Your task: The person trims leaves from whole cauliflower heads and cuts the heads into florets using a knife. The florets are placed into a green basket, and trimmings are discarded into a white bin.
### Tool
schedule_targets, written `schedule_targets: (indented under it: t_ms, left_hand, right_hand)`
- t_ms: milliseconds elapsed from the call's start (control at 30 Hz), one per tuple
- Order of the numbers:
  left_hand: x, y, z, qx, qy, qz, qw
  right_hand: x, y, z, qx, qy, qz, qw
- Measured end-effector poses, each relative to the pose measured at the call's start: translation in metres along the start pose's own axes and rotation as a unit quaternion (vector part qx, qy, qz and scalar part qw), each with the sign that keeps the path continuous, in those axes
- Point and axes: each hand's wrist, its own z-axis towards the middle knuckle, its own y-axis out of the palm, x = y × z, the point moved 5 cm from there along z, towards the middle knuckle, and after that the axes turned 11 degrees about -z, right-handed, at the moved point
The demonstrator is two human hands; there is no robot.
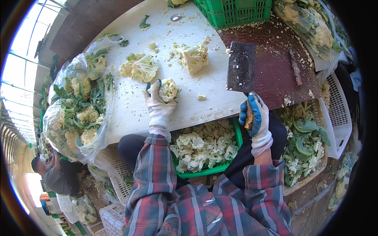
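Observation:
My left hand (161,101), in a white glove with blue fingertips, is closed around a small cauliflower piece (169,90) over the white cutting board (133,112). In my right hand (257,115), gloved in white and blue, is the wooden handle of a cleaver (241,67); its dark blade lies over the seam between the white board and a reddish-brown board (274,70). Beyond my left hand rest cut cauliflower pieces (144,69), and a larger cut chunk (193,57) sits farther right. Below the board edge, a green crate (206,174) holds many florets (203,144).
A clear bag of cauliflower heads (82,109) stands at the left, another bag (316,29) at the upper right. A green crate (236,13) stands at the back. A knife (295,67) lies right. A crate of leafy trimmings (304,147) is lower right. Another person (59,177) is lower left.

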Motion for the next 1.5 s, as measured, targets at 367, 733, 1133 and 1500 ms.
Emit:
schedule_targets:
  t_ms: [367,733,1133,1500]
  left_hand:
    - [-0.043,-0.052,-0.019,-0.077,-0.194,-0.619,0.757]
    - [0.054,-0.053,-0.047,-0.144,-0.154,-0.852,0.480]
    - [0.038,-0.071,-0.070,-0.063,-0.133,-0.866,0.478]
    - [0.039,-0.178,-0.081,-0.023,-0.029,-0.928,0.370]
  right_hand:
    - [0.046,0.024,-0.004,-0.136,0.066,-0.002,0.989]
    - [-0.020,0.056,-0.009,0.078,-0.205,-0.682,0.698]
    - [-0.004,0.067,-0.041,0.074,-0.239,-0.554,0.794]
    - [0.034,0.256,-0.147,-0.178,-0.357,-0.336,0.853]
